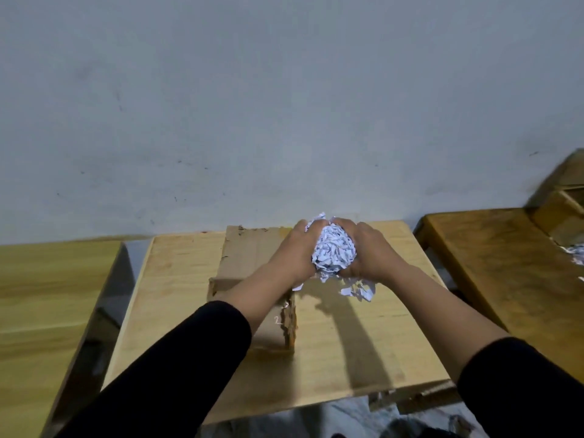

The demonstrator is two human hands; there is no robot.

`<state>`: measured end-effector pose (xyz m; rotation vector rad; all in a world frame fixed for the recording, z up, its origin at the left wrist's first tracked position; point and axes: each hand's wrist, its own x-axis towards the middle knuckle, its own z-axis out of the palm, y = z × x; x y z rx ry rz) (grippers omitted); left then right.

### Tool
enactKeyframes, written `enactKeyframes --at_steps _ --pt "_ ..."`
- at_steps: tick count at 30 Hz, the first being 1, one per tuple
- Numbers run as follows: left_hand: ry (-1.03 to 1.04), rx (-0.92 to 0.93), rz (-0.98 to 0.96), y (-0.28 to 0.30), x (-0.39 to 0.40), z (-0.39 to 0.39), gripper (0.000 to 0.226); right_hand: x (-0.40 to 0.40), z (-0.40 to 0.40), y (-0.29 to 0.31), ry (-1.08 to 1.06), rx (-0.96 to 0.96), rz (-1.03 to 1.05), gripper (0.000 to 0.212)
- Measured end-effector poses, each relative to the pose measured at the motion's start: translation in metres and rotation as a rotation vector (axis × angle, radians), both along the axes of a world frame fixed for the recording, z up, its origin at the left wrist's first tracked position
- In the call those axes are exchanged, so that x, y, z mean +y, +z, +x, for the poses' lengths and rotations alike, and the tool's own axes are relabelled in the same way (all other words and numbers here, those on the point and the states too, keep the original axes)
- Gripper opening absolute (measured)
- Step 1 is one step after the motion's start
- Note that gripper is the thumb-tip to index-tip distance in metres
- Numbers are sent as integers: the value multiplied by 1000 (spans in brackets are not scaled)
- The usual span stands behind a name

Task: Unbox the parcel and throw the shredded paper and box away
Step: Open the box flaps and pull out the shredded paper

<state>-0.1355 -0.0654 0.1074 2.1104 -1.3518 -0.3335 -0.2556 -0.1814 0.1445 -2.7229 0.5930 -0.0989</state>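
A ball of white shredded paper (pixel 334 249) is pressed between both of my hands above the far right part of the small wooden table (pixel 363 336). My left hand (pixel 295 248) cups its left side and my right hand (pixel 368 251) cups its right side. A few loose shreds (pixel 358 290) lie on the table just under my right hand. The brown cardboard box (pixel 246 260) lies on the table under my left forearm, with a torn edge facing right. What is inside the box is hidden.
A light wooden surface (pixel 47 295) stands to the left across a gap. A darker wooden table (pixel 505 263) on the right bears another cardboard box (pixel 562 210) and more shreds (pixel 578 252). A grey wall stands behind. Cardboard scraps (pixel 417 396) lie by the table's near edge.
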Motion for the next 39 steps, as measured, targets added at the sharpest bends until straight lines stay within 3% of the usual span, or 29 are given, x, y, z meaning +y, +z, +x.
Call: enactKeyframes --at_steps 6,10,15,19,31,39 --pt "-5 109 7 -39 -49 -59 74 -62 -43 -45 1 116 104 100" --pt "74 202 -13 -85 -74 -90 50 -85 -61 -100 -5 247 185 103" --pt "87 178 244 -131 -80 -107 84 -109 -78 -189 4 338 296 98" --pt "119 117 315 -141 -82 -114 89 -95 -88 -154 5 224 298 89" --pt "142 53 398 -109 -70 -106 96 -86 -88 -103 48 495 142 110" --pt "247 80 293 -64 -23 -93 67 -37 -78 -57 -63 237 198 60"
